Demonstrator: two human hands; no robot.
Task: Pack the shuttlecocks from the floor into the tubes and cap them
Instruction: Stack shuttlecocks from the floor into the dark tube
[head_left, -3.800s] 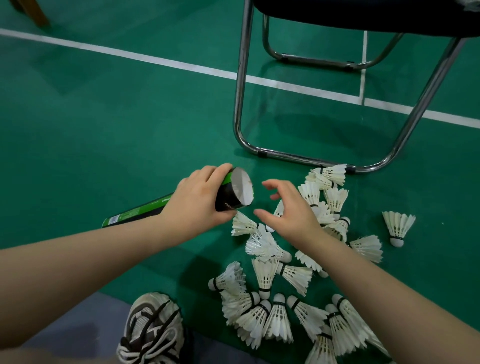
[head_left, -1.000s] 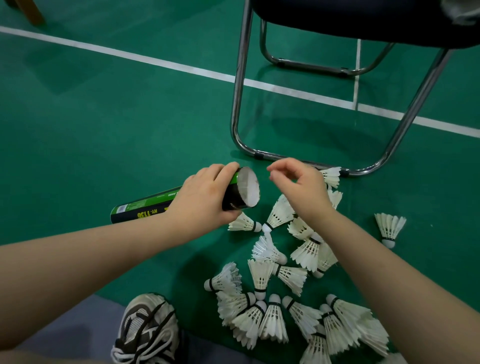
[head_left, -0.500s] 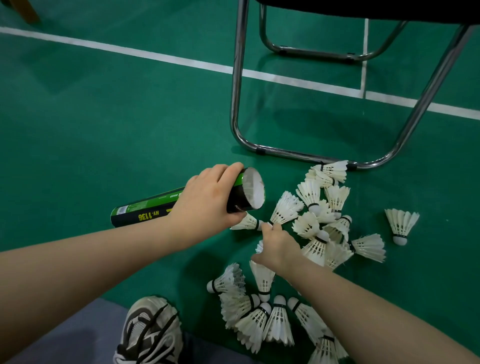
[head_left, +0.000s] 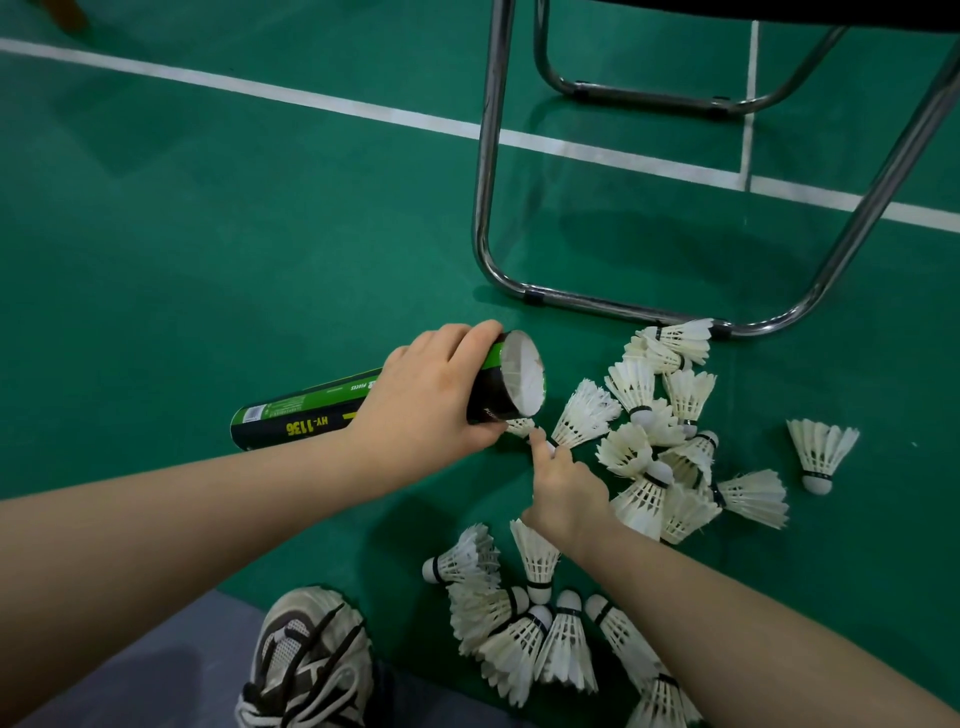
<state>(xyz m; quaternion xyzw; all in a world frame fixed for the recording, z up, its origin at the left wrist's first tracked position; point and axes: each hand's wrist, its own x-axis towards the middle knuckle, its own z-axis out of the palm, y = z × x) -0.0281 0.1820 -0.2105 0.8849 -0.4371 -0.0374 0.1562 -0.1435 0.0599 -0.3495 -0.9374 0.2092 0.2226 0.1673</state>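
My left hand (head_left: 434, 392) grips a green and black shuttlecock tube (head_left: 306, 415) near its open mouth (head_left: 523, 375), where white feathers show inside. The tube lies tilted just above the green floor. My right hand (head_left: 563, 491) is down on the floor just below the mouth, its fingertips pinching the cork end of a white shuttlecock (head_left: 584, 415). Several more shuttlecocks lie in a loose pile to the right (head_left: 654, 447) and in a second cluster nearer me (head_left: 519, 618). One shuttlecock (head_left: 821, 452) stands alone at the far right.
A chrome-framed chair (head_left: 483, 218) stands just behind the pile, its floor rail (head_left: 623, 309) touching the farthest shuttlecocks. My sneaker (head_left: 306, 660) sits at the bottom edge. White court lines (head_left: 311, 101) cross the floor beyond.
My right hand came down from beside the tube mouth onto the floor and reached forward to a shuttlecock's cork. The left hand and tube stayed nearly still.
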